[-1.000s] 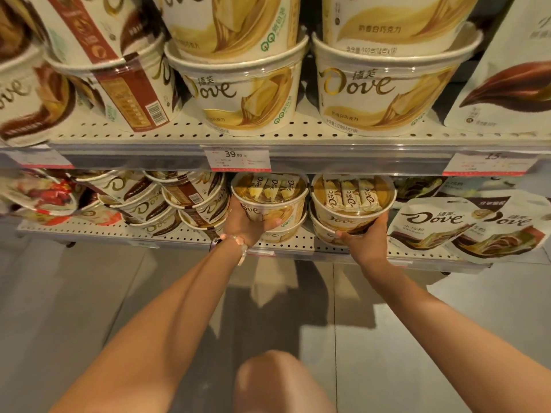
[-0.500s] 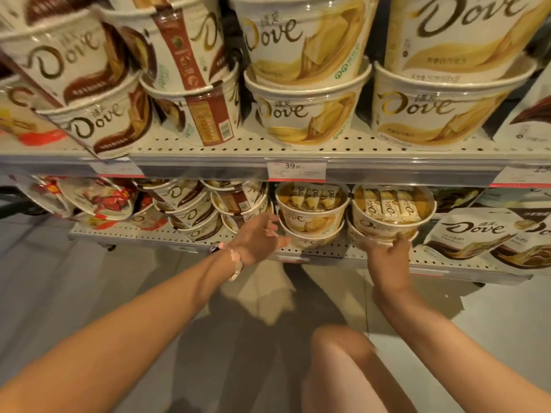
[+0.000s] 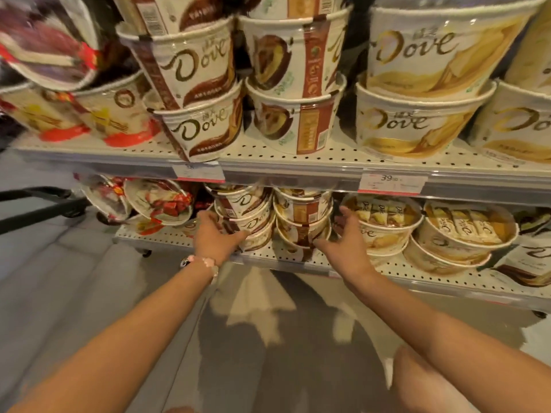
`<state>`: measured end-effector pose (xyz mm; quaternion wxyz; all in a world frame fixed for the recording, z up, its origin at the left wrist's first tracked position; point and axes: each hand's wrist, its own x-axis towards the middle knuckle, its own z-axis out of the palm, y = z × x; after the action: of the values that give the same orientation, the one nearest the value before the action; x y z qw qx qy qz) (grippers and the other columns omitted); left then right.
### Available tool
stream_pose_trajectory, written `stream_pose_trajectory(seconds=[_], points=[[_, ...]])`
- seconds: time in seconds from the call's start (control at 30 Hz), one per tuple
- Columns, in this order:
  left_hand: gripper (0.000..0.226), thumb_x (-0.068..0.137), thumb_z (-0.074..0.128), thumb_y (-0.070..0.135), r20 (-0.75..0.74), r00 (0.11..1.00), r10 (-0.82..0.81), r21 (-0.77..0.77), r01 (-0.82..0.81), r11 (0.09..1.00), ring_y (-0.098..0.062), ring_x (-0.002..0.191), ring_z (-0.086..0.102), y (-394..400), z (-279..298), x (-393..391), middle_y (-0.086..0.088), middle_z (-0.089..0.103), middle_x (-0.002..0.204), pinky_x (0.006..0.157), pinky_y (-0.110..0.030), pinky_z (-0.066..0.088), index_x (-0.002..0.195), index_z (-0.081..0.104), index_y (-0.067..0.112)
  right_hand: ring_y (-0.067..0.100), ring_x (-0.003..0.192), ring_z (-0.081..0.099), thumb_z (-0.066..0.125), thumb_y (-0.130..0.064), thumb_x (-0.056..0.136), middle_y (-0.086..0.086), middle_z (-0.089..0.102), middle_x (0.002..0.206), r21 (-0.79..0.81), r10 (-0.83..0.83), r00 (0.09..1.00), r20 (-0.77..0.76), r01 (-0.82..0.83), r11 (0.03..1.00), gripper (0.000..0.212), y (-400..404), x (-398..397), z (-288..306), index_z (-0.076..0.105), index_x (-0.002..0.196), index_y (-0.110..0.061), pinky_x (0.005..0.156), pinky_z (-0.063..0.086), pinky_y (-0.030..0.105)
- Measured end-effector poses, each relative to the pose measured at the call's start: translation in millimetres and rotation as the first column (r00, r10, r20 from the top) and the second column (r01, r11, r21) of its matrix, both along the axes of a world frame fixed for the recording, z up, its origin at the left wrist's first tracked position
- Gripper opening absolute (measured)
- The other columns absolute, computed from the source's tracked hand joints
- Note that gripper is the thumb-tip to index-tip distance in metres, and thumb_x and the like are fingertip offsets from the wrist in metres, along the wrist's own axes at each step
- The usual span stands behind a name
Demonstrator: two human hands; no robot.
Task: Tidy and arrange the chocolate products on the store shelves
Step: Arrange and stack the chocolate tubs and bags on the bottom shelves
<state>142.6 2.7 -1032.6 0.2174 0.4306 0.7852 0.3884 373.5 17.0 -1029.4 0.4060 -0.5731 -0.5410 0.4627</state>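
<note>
Two stacks of brown-banded Dove chocolate tubs stand on the lower shelf: a left stack and a right stack. My left hand reaches in at the left side of the left stack, fingers spread and thumb toward the tubs. On the other side, my right hand is spread open beside the right stack, its thumb near the lowest tub. Neither hand holds anything. Yellow Dove tubs lie tilted just right of my right hand.
The upper shelf carries stacked brown and yellow Dove tubs, with price tags on its front rail. Tubs with red wrappers lie tipped at the lower left. A dark cart bar sits far left. Grey floor lies below.
Both hands have let go of the yellow tubs and moved left to the brown-banded stacks. The view has shifted left too.
</note>
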Motion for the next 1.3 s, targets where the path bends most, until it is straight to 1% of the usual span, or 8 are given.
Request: stream_pose_trajectory(seconds=[0.1, 0.17, 0.23, 0.37, 0.5, 0.7, 0.97, 1.3], points=[[0.105, 0.051, 0.091, 0.029, 0.118, 0.993, 0.018, 0.016, -0.020, 1.000, -0.026, 0.122, 0.046, 13, -19, -14, -0.012, 0.047, 0.133, 0.104, -0.040, 0.039, 0.133, 0.027, 0.011, 0.012, 0.116, 0.045, 0.079, -0.001, 0.067, -0.001, 0.046, 0.120, 0.022, -0.044, 0.998, 0.051, 0.042, 0.999, 0.088, 9, -25, -16, 0.029, 0.139, -0.008, 0.103, 0.038, 0.032], [0.124, 0.042, 0.093, 0.035, 0.204, 0.979, -0.015, 0.036, 0.008, 0.999, -0.024, 0.131, 0.038, 22, -33, -21, -0.009, 0.040, 0.142, 0.109, -0.045, 0.033, 0.140, 0.017, 0.024, 0.019, 0.121, 0.049, 0.084, -0.015, 0.060, 0.005, 0.052, 0.128, 0.053, -0.113, 0.992, 0.062, 0.109, 0.993, 0.093, 13, -40, -32, 0.030, 0.136, -0.013, 0.105, 0.040, 0.037], [0.131, 0.042, 0.093, 0.031, 0.239, 0.969, -0.062, 0.043, 0.054, 0.998, -0.024, 0.135, 0.033, 29, -40, -24, -0.010, 0.036, 0.145, 0.112, -0.044, 0.030, 0.144, 0.011, 0.021, 0.020, 0.121, 0.050, 0.086, -0.029, 0.054, 0.005, 0.053, 0.129, 0.101, -0.185, 0.981, 0.060, 0.178, 0.979, 0.095, 16, -51, -48, 0.033, 0.132, -0.016, 0.104, 0.042, 0.043], [0.125, 0.052, 0.090, 0.013, 0.267, 0.951, -0.155, 0.119, 0.127, 0.985, -0.022, 0.135, 0.031, 49, -60, -31, -0.006, 0.035, 0.144, 0.111, -0.035, 0.028, 0.146, 0.008, 0.013, 0.016, 0.125, 0.045, 0.089, -0.019, 0.051, -0.002, 0.048, 0.133, 0.181, -0.290, 0.951, 0.106, 0.268, 0.946, 0.103, 26, -68, -70, 0.032, 0.136, -0.022, 0.107, 0.039, 0.039], [0.121, 0.051, 0.091, 0.020, 0.204, 0.960, -0.192, 0.189, 0.154, 0.970, -0.017, 0.128, 0.039, 53, -75, -34, -0.004, 0.042, 0.138, 0.100, -0.022, 0.031, 0.144, 0.014, 0.015, 0.015, 0.130, 0.042, 0.087, -0.025, 0.057, -0.006, 0.045, 0.138, 0.239, -0.381, 0.910, 0.162, 0.339, 0.910, 0.104, 34, -75, -88, 0.025, 0.140, -0.030, 0.109, 0.035, 0.047], [0.095, 0.047, 0.092, 0.030, 0.093, 0.983, -0.158, 0.289, 0.125, 0.949, -0.010, 0.101, 0.053, 55, -85, -39, -0.004, 0.057, 0.114, 0.075, -0.006, 0.038, 0.122, 0.039, 0.006, 0.003, 0.120, 0.043, 0.090, -0.018, 0.054, -0.014, 0.047, 0.129, 0.286, -0.320, 0.941, 0.109, 0.278, 0.917, 0.104, 40, -74, -98, 0.029, 0.138, -0.024, 0.101, 0.035, 0.023], [0.094, 0.043, 0.083, 0.061, 0.081, 0.948, -0.309, 0.279, 0.276, 0.920, -0.014, 0.109, 0.059, 66, -99, -63, 0.001, 0.062, 0.114, 0.091, -0.042, 0.052, 0.116, 0.044, 0.016, 0.010, 0.127, 0.043, 0.090, -0.027, 0.054, -0.006, 0.049, 0.135, 0.335, -0.355, 0.929, 0.107, 0.303, 0.892, 0.101, 39, -70, -113, 0.035, 0.138, -0.021, 0.108, 0.037, 0.032], [0.088, 0.051, 0.085, 0.048, 0.232, 0.885, -0.404, 0.279, 0.338, 0.899, -0.012, 0.116, 0.056, 69, -103, -73, 0.006, 0.061, 0.123, 0.097, -0.044, 0.047, 0.126, 0.047, 0.023, 0.012, 0.128, 0.037, 0.089, -0.029, 0.056, -0.003, 0.046, 0.136, 0.335, -0.376, 0.909, 0.180, 0.303, 0.892, 0.100, 39, -69, -115, 0.035, 0.139, -0.019, 0.101, 0.028, 0.021]])
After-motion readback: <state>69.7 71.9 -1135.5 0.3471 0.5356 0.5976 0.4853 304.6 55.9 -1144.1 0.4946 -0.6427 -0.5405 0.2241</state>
